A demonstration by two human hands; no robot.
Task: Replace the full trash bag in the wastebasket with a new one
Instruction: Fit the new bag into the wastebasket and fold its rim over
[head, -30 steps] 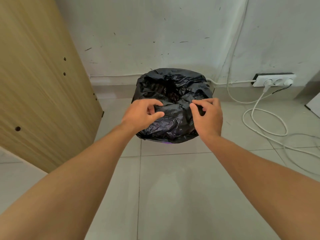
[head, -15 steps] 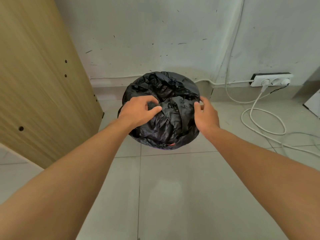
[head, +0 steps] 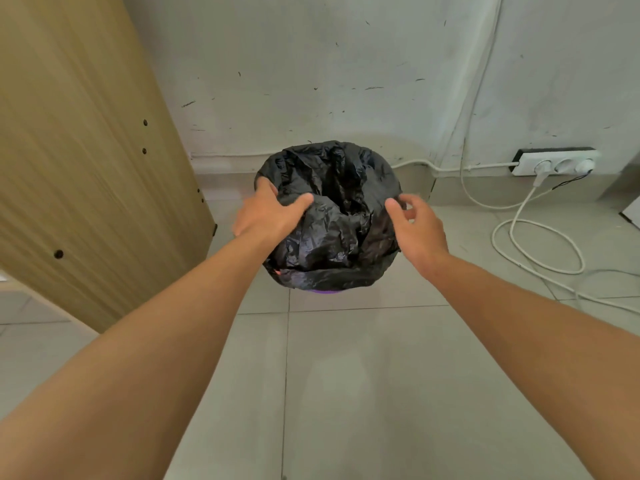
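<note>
A black trash bag (head: 341, 233) lines a wastebasket on the tiled floor by the wall. Only a purple sliver of the wastebasket (head: 327, 291) shows under the bag's near edge. The bag is crumpled, with its mouth partly open toward the wall. My left hand (head: 268, 213) grips the bag's left rim, thumb lying over the plastic and fingers tucked round the outside. At the right rim, my right hand (head: 415, 226) has the bag's edge between thumb and curled fingers; it is slightly blurred.
A tall wooden panel (head: 86, 161) leans at the left, close to the basket. A white power strip (head: 554, 162) sits against the wall at the right, with white cables (head: 540, 244) looped over the floor. Bare tiles (head: 346, 393) lie between me and the basket.
Both hands moved apart from the bag's middle to its left and right rims. The bag's mouth, bunched together before, has spread wider.
</note>
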